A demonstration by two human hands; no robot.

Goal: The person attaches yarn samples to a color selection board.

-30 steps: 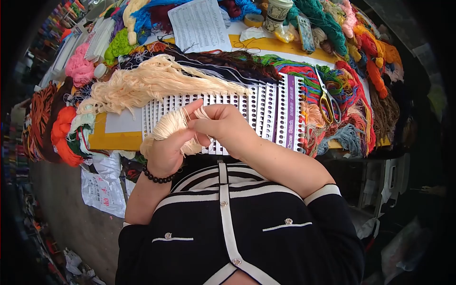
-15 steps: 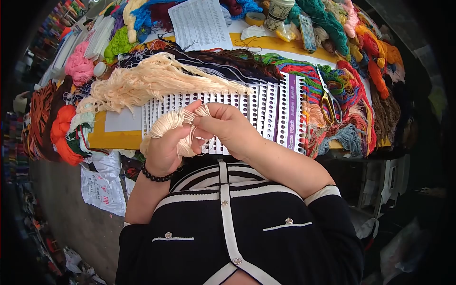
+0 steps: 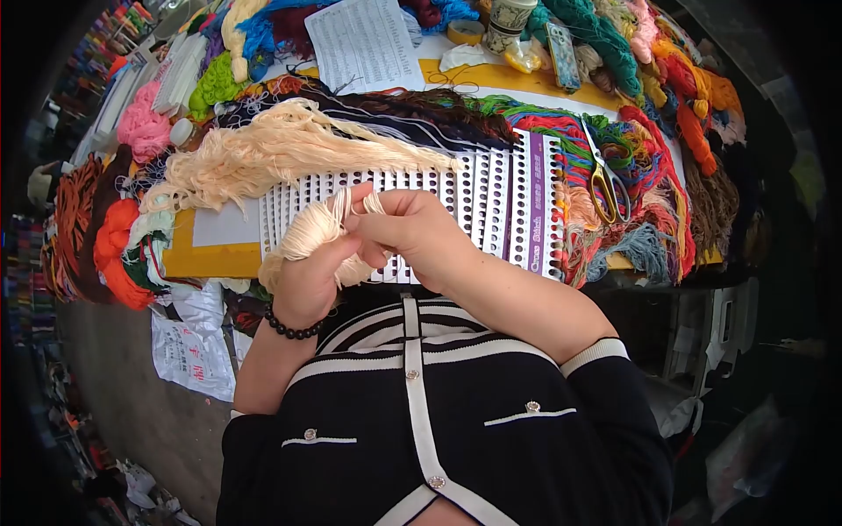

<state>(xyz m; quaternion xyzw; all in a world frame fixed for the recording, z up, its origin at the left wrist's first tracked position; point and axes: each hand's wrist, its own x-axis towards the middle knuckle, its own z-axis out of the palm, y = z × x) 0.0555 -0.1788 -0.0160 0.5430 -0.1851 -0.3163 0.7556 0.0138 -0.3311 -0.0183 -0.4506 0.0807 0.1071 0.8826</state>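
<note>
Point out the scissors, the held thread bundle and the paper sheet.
Scissors [image 3: 601, 173]: head view, where blades meet handles.
Thread bundle [image 3: 309, 233]: head view, thick cream loop.
Paper sheet [image 3: 364, 44]: head view, middle of the printed page.

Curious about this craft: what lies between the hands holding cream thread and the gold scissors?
In the head view, white punched thread cards, one purple-striped, lie between the right hand, pinching cream thread, and the scissors.
</note>
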